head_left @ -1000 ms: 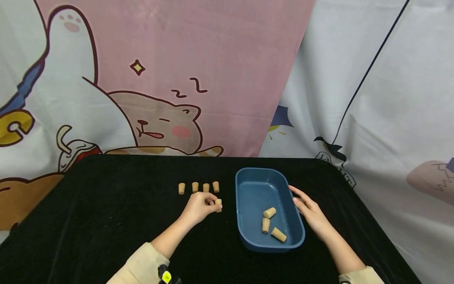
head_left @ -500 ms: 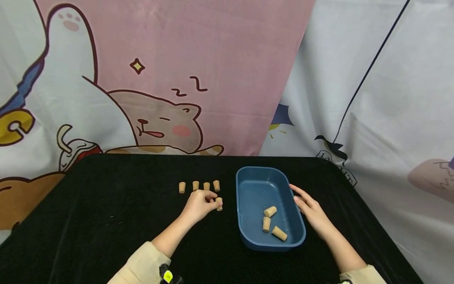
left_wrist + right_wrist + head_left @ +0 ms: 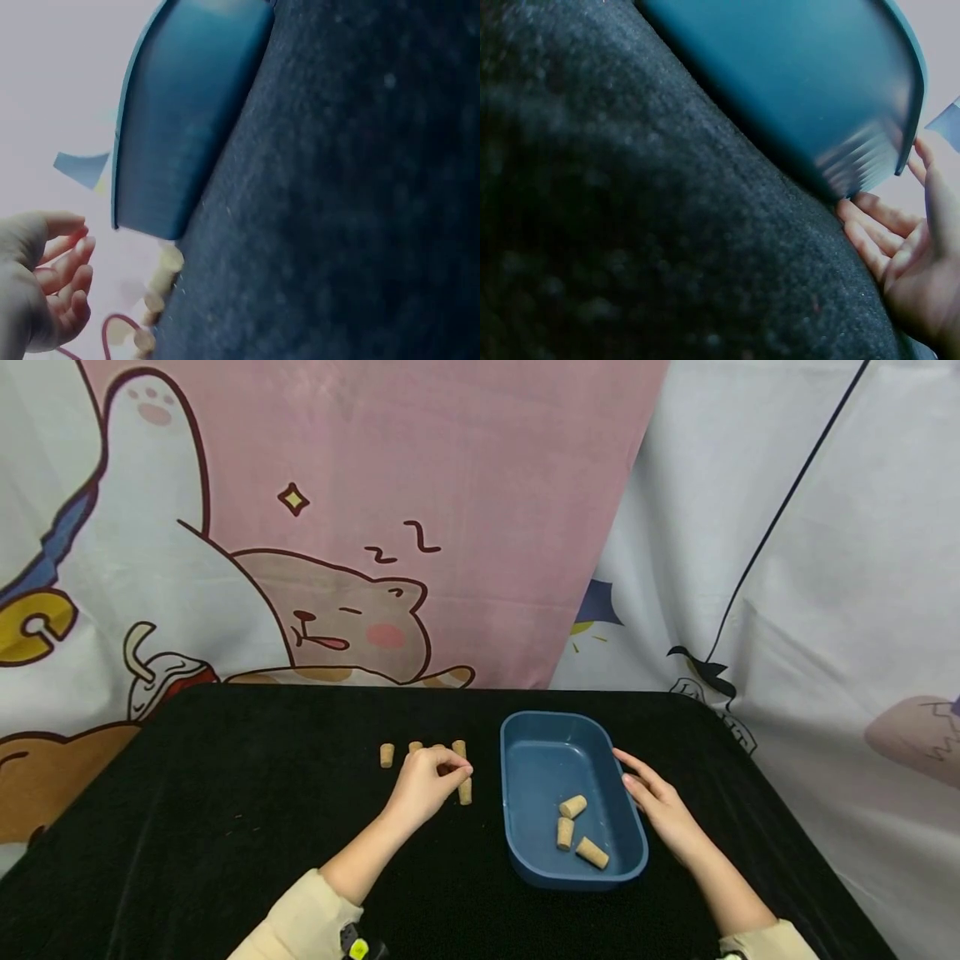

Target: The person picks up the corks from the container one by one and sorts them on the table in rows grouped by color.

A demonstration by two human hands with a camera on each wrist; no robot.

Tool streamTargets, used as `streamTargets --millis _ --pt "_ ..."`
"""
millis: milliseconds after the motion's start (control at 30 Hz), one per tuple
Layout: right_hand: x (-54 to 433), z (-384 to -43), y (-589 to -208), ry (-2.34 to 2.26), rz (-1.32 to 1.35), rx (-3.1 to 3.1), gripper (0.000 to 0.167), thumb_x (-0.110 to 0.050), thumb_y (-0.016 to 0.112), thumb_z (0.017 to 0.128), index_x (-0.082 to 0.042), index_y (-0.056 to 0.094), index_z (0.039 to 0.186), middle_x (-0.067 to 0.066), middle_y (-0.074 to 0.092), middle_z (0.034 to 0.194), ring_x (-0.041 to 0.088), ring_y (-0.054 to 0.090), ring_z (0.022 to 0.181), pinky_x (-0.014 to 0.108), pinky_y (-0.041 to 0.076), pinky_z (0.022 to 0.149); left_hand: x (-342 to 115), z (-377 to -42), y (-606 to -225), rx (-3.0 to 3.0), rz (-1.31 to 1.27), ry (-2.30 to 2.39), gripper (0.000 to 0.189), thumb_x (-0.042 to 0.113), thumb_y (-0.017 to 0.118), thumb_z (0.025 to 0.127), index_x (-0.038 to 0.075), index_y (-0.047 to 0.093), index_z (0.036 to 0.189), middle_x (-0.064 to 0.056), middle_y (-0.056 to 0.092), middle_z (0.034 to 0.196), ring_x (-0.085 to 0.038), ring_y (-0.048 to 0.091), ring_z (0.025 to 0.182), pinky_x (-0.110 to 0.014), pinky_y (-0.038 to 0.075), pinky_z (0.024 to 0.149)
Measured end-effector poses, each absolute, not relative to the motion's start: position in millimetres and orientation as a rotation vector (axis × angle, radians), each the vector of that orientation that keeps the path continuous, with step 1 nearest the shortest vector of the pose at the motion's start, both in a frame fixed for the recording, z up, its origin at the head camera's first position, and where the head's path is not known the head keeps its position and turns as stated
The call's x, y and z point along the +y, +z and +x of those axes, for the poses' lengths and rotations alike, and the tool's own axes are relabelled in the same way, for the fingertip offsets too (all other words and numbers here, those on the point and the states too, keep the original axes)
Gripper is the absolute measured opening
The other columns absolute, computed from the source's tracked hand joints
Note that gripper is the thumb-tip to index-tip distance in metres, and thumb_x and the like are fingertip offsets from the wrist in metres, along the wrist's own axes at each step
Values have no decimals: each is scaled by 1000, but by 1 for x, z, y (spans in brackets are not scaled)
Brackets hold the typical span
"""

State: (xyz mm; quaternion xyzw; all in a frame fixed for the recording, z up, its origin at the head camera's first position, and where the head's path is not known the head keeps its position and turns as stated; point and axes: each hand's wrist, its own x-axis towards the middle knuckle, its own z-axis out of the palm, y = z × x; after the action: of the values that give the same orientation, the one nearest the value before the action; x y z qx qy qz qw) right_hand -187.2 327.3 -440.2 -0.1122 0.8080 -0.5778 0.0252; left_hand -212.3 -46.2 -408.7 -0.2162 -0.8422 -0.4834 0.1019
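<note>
My left hand (image 3: 422, 787) hovers over the table beside a small standing cork (image 3: 466, 792). In the left wrist view this hand (image 3: 45, 281) has loosely bent fingers with nothing between them, apart from the corks (image 3: 172, 259). Several more corks stand in a row behind it, among them a cork (image 3: 386, 756) at the left end; my hand partly covers some of the others. To the right sits a blue plastic tub (image 3: 525, 852) with three corks (image 3: 592, 852) lying inside. My right hand (image 3: 663, 810) touches the tub's right side with extended fingers (image 3: 870, 232).
A black cloth (image 3: 247, 827) covers the table. Behind it hangs a curtain (image 3: 487, 527) with cartoon prints, which also runs along the right side.
My left hand has let go of the cork, which stands on the table in front of the row, and has risen slightly away from it. The right hand and tub stay put.
</note>
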Motion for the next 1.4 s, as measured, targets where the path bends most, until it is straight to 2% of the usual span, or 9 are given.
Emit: streamTargets --millis 333,467,700,933,1067,1167,1400 --pt "328 -188 -441 -1786 -362 2504 50 -28 38 105 -9 28 150 27 32 146 3 58 104 30 51 82 -25 -190 -387 -2425 -818 -1487 5 13 71 87 13 73 83 9 64 79 -10 56 69 -26 49 59" --pt "327 -187 -439 -1795 -380 2497 50 -26 37 105 -7 27 150 29 30 146 4 57 105 30 51 83 -14 -181 -379 -2415 -920 -1519 4 16 71 87 14 73 85 11 63 80 -6 56 74 -25 50 64" --pt "326 -186 -439 -1789 -383 2507 50 -27 37 105 -8 26 151 29 32 145 6 58 106 29 51 83 7 -174 -372 -2465 -1033 -1525 5 18 71 87 14 73 89 14 61 83 -9 56 81 -24 48 67" --pt "327 -187 -439 -1794 -372 2503 50 -27 37 105 -8 27 150 30 36 142 7 60 103 32 52 81 25 -175 -376 -2558 -1143 -1415 11 20 73 85 14 72 95 16 61 85 -6 54 86 -26 46 77" --pt "328 -186 -439 -1792 -377 2502 50 -27 37 105 -8 27 150 30 35 142 7 60 103 32 52 81 34 -178 -380 -2593 -1205 -1297 16 21 75 83 14 72 97 12 62 85 -10 57 87 -19 42 76" --pt "329 -187 -440 -1789 -383 2505 49 -27 36 105 -9 27 150 31 36 140 8 60 102 33 52 81 42 -180 -381 -2601 -1258 -1243 18 22 76 82 14 72 98 9 65 87 -8 57 86 -17 42 74" --pt "327 -187 -439 -1786 -369 2513 50 -27 37 105 -9 27 150 31 41 137 10 61 101 34 52 80 56 -185 -382 -2633 -1386 -1089 27 25 78 80 16 72 104 8 69 95 -2 56 87 -19 41 81"
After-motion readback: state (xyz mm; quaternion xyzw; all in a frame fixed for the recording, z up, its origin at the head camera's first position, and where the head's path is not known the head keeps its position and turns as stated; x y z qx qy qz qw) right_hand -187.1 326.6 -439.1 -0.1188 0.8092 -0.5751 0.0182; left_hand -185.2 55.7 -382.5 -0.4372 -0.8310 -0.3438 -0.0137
